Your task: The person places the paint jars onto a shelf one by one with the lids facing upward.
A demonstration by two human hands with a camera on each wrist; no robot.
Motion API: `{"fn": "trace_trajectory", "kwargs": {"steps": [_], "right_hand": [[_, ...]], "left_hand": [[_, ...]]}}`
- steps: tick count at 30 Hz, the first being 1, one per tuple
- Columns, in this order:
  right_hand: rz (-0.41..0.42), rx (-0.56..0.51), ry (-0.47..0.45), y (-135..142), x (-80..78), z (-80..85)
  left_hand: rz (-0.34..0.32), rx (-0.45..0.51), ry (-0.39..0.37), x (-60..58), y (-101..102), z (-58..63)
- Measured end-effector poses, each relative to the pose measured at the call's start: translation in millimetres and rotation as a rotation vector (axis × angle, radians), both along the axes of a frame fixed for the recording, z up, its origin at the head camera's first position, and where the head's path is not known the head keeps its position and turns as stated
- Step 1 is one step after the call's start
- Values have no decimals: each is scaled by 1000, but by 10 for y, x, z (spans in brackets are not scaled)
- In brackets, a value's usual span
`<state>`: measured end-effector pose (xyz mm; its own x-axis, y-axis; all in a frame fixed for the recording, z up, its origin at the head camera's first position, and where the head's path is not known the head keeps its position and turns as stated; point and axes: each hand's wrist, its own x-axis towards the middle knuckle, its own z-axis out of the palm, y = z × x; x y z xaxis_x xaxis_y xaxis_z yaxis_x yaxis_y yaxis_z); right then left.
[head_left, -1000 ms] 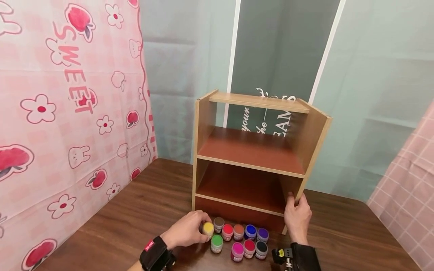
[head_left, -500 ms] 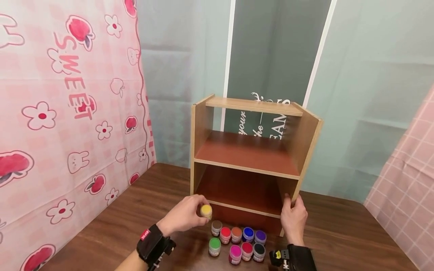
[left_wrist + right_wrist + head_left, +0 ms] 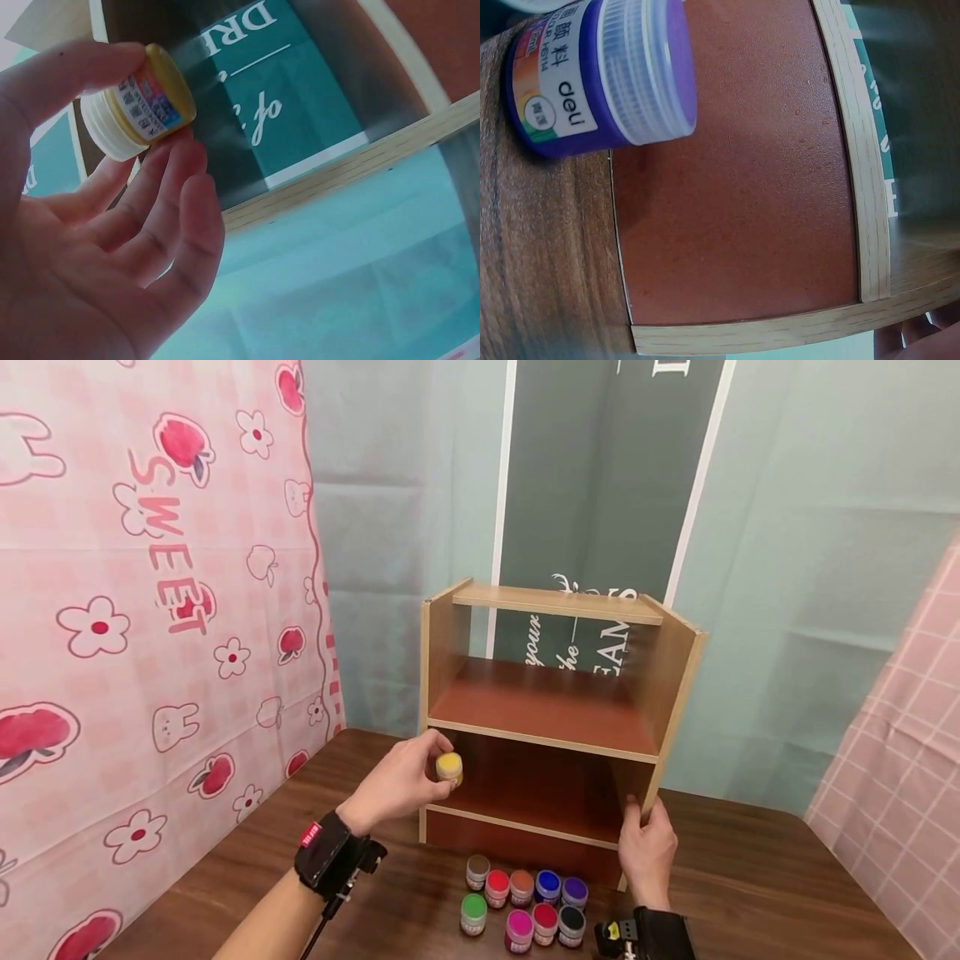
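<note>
My left hand point(image 3: 396, 783) pinches a small paint jar point(image 3: 449, 770) with a yellow top between thumb and fingers, at the left front of the wooden shelf unit point(image 3: 551, 706), level with its lower compartment. Up close in the left wrist view, the jar point(image 3: 154, 105) has a printed label and a whitish lid, and lies tilted in the grip. My right hand point(image 3: 648, 850) holds the unit's right side panel near the bottom, thumb on the inner side. The right wrist view catches only part of that hand's fingers point(image 3: 928, 343) at the panel edge.
Several paint jars stand in two rows before the unit, among them a green jar point(image 3: 473, 915), a magenta jar point(image 3: 519, 932), a blue jar point(image 3: 548, 885) and a purple jar point(image 3: 575, 892). Patterned cloths hang behind and beside the brown wooden table point(image 3: 735, 860).
My left hand has lifted the yellow paint jar from beside the others, up to the height of the lower compartment. My right hand keeps its hold on the side panel.
</note>
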<state>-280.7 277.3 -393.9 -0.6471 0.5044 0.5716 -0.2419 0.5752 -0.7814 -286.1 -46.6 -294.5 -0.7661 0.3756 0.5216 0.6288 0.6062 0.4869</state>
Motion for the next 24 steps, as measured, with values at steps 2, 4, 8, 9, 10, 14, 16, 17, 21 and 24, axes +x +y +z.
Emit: {"fn": "trace_trajectory", "kwargs": {"steps": [2,4,8,9,10,14,16,17,21,24], "right_hand": [[-3,-1,-11,-4,2,-6],[-5,-3,-17,-8,6,-11],[-11,-3,-11,-16,8,-11],[-13,-1,-7,-16,7,-12],[-12,-2,-4,-16,7,-12],[-11,-1,3,-15,7,-19],[-5,-5,4,-16,7,-20],[-2,-7,5,-16,7,-20],[8,-17,9,-13,5,-17],[6,-16,19,-8,3,-15]], "left_hand": [[13,11,19,-11,6,54],[26,21,37,-19,11,104],[55,32,78,-31,23,192],[63,32,92,-35,27,213],[69,32,108,-38,30,231],[95,34,157,-65,41,279],[109,36,173,-87,45,288],[119,38,180,-98,47,291],[168,35,215,-139,59,294],[195,34,247,-151,70,293]]}}
